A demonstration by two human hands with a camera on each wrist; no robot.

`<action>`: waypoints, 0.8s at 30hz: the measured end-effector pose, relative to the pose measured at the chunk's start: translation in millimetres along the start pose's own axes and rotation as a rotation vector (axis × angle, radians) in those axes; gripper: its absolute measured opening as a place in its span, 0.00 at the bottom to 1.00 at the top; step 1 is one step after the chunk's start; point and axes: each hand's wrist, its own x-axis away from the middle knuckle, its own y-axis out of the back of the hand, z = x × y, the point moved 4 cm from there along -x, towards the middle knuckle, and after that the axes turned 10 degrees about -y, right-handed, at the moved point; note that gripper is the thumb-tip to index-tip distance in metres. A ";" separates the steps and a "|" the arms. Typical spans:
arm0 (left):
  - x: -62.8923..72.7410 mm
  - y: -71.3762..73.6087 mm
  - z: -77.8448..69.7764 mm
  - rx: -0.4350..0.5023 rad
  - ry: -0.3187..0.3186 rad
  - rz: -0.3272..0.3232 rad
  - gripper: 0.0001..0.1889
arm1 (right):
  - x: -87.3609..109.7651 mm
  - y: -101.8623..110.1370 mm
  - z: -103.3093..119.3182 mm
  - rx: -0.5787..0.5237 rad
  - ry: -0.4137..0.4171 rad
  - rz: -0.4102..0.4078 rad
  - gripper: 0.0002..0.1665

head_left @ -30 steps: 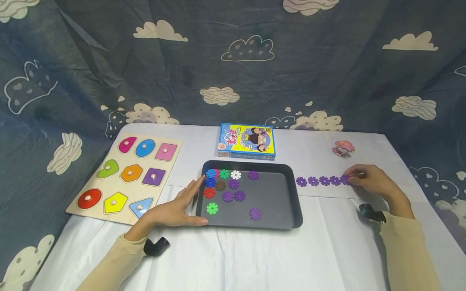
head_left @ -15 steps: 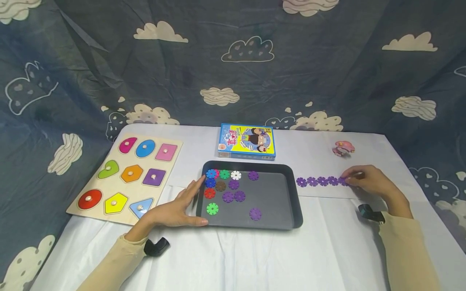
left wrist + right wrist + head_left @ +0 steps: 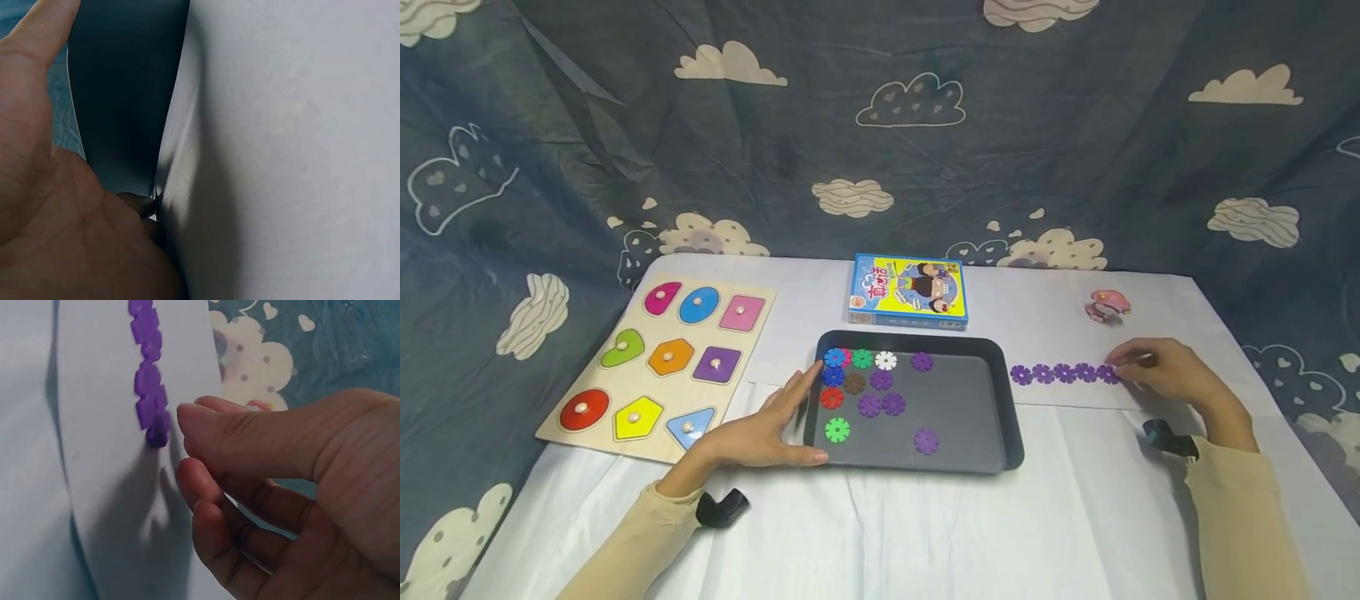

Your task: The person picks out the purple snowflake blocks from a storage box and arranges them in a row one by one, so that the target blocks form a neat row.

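Observation:
A row of several purple snowflake discs (image 3: 1063,373) lies on the white cloth right of the dark grey tray (image 3: 973,408). My right hand (image 3: 1172,375) is at the row's right end. In the right wrist view its loosely bent fingers (image 3: 209,531) are beside the last purple disc (image 3: 150,409), a small gap between, and hold nothing. My left hand (image 3: 760,437) is spread along the tray's left side, fingertips at the back part of that side and thumb at the front corner. Inside the tray are loose discs: purple, blue, green, red, brown and white.
A wooden knob puzzle board (image 3: 673,358) with coloured shapes lies at the left. Behind the tray is a blue and yellow card box (image 3: 908,292). A small pink toy figure (image 3: 1107,306) stands at the back right. A cloud-patterned curtain (image 3: 910,150) hangs behind the table.
One second ago my right fingers pinched the end purple disc; now they are off it. The row's right part shifted slightly left and flattened out. My left hand and the tray stayed put.

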 end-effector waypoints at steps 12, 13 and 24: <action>0.7 0.7 0.3 -0.004 0.007 0.003 0.64 | 20.1 6.9 50.7 0.024 0.133 -0.047 0.21; 0.7 0.9 0.5 -0.005 0.008 0.003 0.64 | 21.8 7.9 57.1 0.025 0.157 -0.053 0.20; -0.5 0.0 2.1 -0.001 0.009 0.003 0.64 | 45.1 5.6 146.8 0.060 0.501 -0.098 0.13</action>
